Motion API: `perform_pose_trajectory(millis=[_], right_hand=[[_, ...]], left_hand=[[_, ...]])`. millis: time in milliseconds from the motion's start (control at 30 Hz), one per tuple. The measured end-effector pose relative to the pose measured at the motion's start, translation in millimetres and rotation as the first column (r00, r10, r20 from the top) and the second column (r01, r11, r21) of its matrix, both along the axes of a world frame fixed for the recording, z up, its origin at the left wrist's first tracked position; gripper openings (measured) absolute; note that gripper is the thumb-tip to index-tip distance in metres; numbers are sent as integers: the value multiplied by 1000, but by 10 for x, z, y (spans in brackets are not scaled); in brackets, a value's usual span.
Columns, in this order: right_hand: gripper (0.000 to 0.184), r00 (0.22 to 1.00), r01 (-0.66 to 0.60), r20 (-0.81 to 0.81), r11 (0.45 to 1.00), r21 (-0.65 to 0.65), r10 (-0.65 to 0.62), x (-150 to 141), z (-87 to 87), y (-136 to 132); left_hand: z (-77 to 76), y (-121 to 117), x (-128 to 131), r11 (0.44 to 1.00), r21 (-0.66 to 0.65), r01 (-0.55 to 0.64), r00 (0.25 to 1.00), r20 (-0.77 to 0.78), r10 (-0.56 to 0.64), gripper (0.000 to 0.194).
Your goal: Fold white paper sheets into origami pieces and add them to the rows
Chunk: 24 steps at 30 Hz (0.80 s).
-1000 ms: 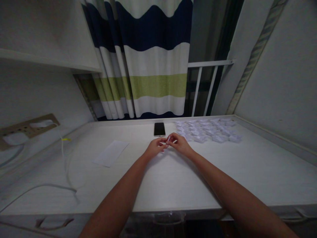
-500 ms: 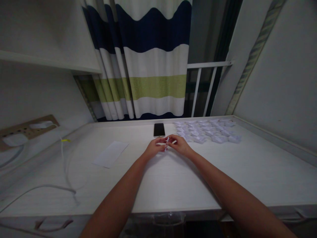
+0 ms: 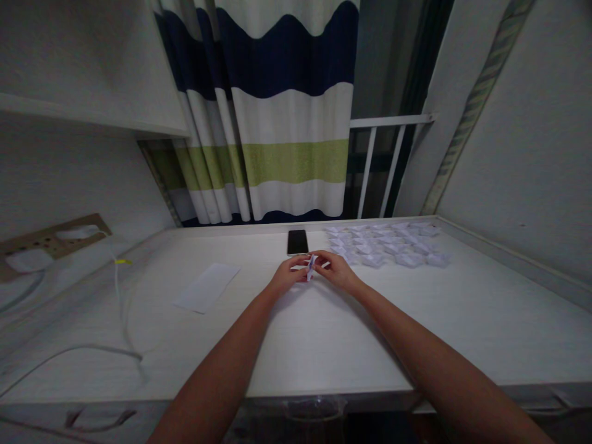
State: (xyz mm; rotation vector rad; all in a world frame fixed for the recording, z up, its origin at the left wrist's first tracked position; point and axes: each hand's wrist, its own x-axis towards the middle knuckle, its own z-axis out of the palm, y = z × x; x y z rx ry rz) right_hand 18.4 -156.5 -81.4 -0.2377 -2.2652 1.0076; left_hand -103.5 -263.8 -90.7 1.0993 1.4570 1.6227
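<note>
Both my hands meet over the middle of the white desk (image 3: 324, 333). My left hand (image 3: 287, 276) and my right hand (image 3: 337, 270) pinch a small folded white paper piece (image 3: 311, 266) between their fingertips, held just above the desk top. Fingers of both hands are closed on it. A black phone (image 3: 297, 242) lies flat just beyond the hands.
Several small folded white paper pieces (image 3: 388, 245) are laid out in rows at the back right. A white paper strip (image 3: 207, 287) lies to the left. A white cable (image 3: 123, 302) runs along the left side from a socket board (image 3: 50, 237). A striped curtain (image 3: 277, 111) hangs behind.
The hands have stayed in place; the fingers have worked the small paper piece, which now stands a little more upright between them.
</note>
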Motion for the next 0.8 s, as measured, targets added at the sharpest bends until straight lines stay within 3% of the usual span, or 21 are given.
perform_pose_trajectory(millis=[467,800], right_hand=[[20,1000,-10,27,999,34,10,38,33,-26],[25,997,8,-82,982,186,8,33,27,-6]], left_hand=[[24,6,-5,999,-3,-45,989,144,45,38],[58,-25,-22,999,-1,-33,979,200,33,33]])
